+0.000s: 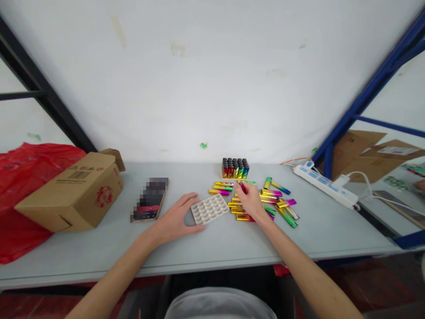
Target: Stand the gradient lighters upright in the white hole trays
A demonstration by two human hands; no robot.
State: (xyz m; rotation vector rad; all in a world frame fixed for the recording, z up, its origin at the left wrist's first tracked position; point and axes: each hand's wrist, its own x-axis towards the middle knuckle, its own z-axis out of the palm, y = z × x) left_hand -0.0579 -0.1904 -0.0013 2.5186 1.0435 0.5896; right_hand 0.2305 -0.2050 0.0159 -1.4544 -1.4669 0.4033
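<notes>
A small white tray (210, 208) with rows of round hollows lies tilted on the table. My left hand (181, 218) brackets its left end, fingers at the top corner and thumb at the bottom one. The hollows that show hold nothing. My right hand (249, 200) is closed around a lighter (243, 188), whose magenta end sticks out at the fingertips. Under and around this hand lie many loose shiny lighters (271, 199) in gold, green, magenta and red, some hidden by it. Behind them, a block of lighters (235, 169) stands upright in tight rows, black tops up.
A phone (151, 199) rests left of my left hand. Further left are a cardboard box (76, 190) and a red plastic bag (20, 217). A white power strip (325, 186) with cables runs along the right side, near a blue metal post (361, 93). A wall stands behind.
</notes>
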